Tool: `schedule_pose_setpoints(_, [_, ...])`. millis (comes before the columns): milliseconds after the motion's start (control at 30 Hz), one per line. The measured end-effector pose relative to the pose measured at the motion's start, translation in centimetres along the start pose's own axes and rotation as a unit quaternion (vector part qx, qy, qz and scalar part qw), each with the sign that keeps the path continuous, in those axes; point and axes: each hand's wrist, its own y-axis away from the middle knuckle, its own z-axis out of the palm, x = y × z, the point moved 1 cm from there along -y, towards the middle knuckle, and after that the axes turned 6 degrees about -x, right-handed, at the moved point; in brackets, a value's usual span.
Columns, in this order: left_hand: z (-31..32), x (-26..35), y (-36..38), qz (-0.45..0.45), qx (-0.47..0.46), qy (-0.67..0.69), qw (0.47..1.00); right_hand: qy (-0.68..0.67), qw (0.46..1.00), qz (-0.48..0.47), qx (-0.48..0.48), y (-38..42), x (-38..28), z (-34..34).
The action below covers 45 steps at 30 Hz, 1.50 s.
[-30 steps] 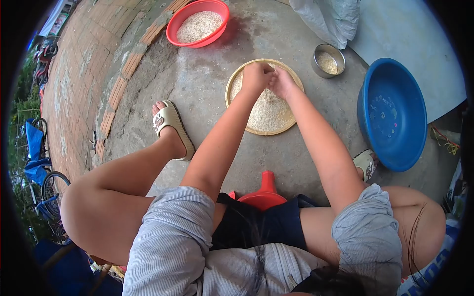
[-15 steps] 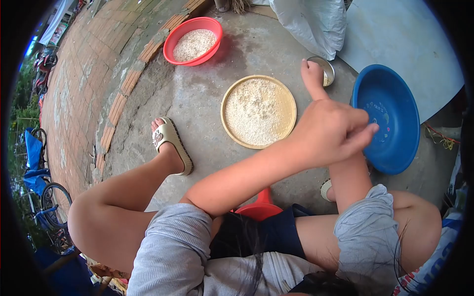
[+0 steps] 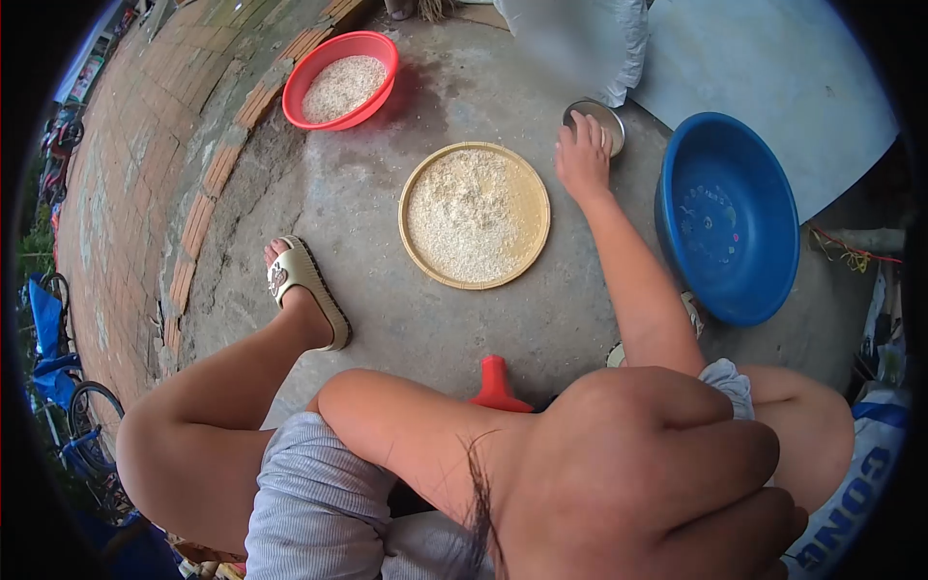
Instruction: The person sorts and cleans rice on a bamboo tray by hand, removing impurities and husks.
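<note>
My left hand [image 3: 657,464] is raised close to the camera, its forearm crossing in front of my body. Its fingers are curled, and whatever they may hold is hidden. Farther out, my right hand [image 3: 584,159] reaches to a small round metal bowl [image 3: 615,124], with fingers apart over the near left rim. Left of that hand, a round woven tray [image 3: 529,235] lies on the ground. Pale, husked-looking grain [image 3: 469,217] is spread over it, with a powdery mound toward the middle.
A red basin [image 3: 298,101] of similar grain stands at the far left. To the right are a large blue basin [image 3: 725,222] and a pale sheet [image 3: 764,87]. A whitish sack [image 3: 623,43] stands behind the metal bowl. A red plastic piece [image 3: 495,382] shows between my legs.
My left hand has come up and back toward the camera. My right hand has turned, its fingers now over the metal bowl. The view has shifted slightly right.
</note>
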Motion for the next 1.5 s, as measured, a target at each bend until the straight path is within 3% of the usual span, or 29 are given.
schedule_pose_setpoints(100, [-3.9,0.6,-2.0,-0.014,-0.073,-0.02,0.997,-0.024,0.991,-0.131,-0.024,-0.2,-1.4,-0.1])
schedule_pose_setpoints(233, [-8.6,0.2,-5.2,-0.007,-0.177,-0.051,0.983,-0.06,0.991,-0.117,-0.021,-0.8,-2.4,-0.2])
schedule_pose_setpoints(333, [-8.2,-0.2,-5.3,0.014,-0.262,-0.074,0.962,-0.086,0.993,-0.075,-0.017,-0.5,-2.7,0.0])
schedule_pose_setpoints(400, [-7.8,-0.3,-5.4,0.027,-0.315,-0.097,0.944,-0.146,0.982,-0.045,-0.107,-0.1,-3.0,0.5])
schedule_pose_setpoints(433, [-7.7,-0.1,-5.5,0.033,-0.339,-0.115,0.933,-0.149,0.982,-0.047,-0.106,0.5,-3.2,0.6])
schedule_pose_setpoints(467, [-9.8,-1.1,-7.7,0.168,-0.449,-0.017,0.878,-0.15,0.98,-0.036,-0.129,0.9,-3.4,0.6])
schedule_pose_setpoints(533, [-8.4,-3.5,-7.3,0.243,-0.254,0.16,0.922,-0.16,0.975,-0.037,-0.148,1.5,-4.7,1.2])
schedule_pose_setpoints(600, [-8.3,-2.7,-7.5,0.121,-0.023,0.008,0.992,-0.178,0.976,-0.058,-0.111,3.0,-5.0,1.5])
schedule_pose_setpoints(667, [-10.7,-3.6,-9.2,0.027,-0.1,0.102,0.989,-0.185,0.973,-0.066,-0.122,4.4,-5.7,1.7])
schedule_pose_setpoints(800, [-12.1,-9.7,-10.5,-0.084,-0.066,0.162,0.981,-0.2,0.959,-0.091,-0.178,7.5,-7.7,1.4])
schedule_pose_setpoints(867, [-12.6,-13.9,-9.8,-0.214,0.033,0.193,0.957,-0.209,0.956,-0.097,-0.183,9.1,-8.5,2.1])
schedule_pose_setpoints(933, [-14.4,-19.5,-7.7,-0.379,0.083,0.248,0.888,-0.226,0.951,-0.104,-0.182,10.0,-9.6,2.8])
schedule_pose_setpoints(1000, [-16.7,-25.9,-3.3,-0.572,0.213,0.33,0.72,-0.238,0.951,-0.053,-0.187,10.3,-10.1,3.3])
schedule_pose_setpoints(1067, [-20.4,-30.9,3.3,-0.696,0.265,0.294,0.599,-0.231,0.947,-0.059,-0.214,9.9,-10.2,3.6])
schedule_pose_setpoints(1133, [-23.2,-32.9,9.5,-0.722,0.252,0.076,0.639,-0.224,0.943,-0.062,-0.238,9.0,-10.1,3.5])
schedule_pose_setpoints(1200, [-24.8,-31.7,13.4,-0.679,-0.001,-0.119,0.725,-0.258,0.948,-0.019,-0.186,8.6,-10.1,2.7])
schedule_pose_setpoints(1233, [-24.6,-30.5,15.5,-0.492,-0.214,-0.346,0.769,-0.26,0.948,-0.021,-0.184,8.5,-9.9,2.9])
schedule_pose_setpoints(1267, [-23.8,-29.6,16.8,-0.237,-0.397,-0.531,0.71,-0.258,0.954,0.012,-0.149,8.0,-9.4,3.4])
schedule_pose_setpoints(1333, [-22.1,-28.0,17.2,-0.187,-0.528,-0.428,0.709,-0.256,0.959,0.05,-0.112,7.6,-8.1,3.9])
schedule_pose_setpoints(1400, [-21.8,-28.1,18.8,-0.212,-0.578,-0.445,0.651,-0.269,0.95,0.101,-0.124,7.6,-7.2,4.1])
schedule_pose_setpoints(1467, [-22.0,-28.3,19.5,-0.207,-0.547,-0.455,0.672,-0.292,0.943,0.11,-0.114,7.2,-7.0,4.2])
schedule_pose_setpoints(1500, [-22.0,-28.5,19.6,-0.253,-0.566,-0.457,0.638,-0.3,0.942,0.116,-0.093,7.0,-7.1,4.2])
